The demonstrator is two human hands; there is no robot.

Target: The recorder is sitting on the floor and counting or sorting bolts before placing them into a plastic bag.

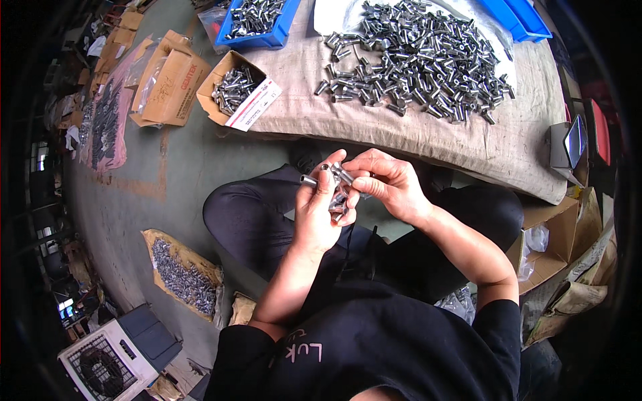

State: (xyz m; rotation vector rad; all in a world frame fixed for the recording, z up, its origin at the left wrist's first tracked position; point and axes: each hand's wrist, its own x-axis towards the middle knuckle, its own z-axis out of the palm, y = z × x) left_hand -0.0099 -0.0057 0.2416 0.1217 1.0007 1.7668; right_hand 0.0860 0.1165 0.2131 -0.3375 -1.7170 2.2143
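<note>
My left hand (315, 219) is closed round several small shiny metal parts (340, 206), short and cylindrical, at least one with a hollow end. One tubular part pokes out past its thumb toward the left. Between the thumb and fingers of my right hand (399, 189) is another metal cylinder (343, 175), held against those in the left. Both hands meet above my lap, just off the near edge of the cloth-covered table (414, 137). A large heap of similar metal parts (435, 63) lies on it.
An open carton of metal parts (262, 107) stands at the table's left corner, below a filled blue bin (284, 30). Another blue bin (518, 23) is far right. On the floor at left are a brown carton (175, 83), a parts-covered sheet (160, 248) and an air cooler (127, 347).
</note>
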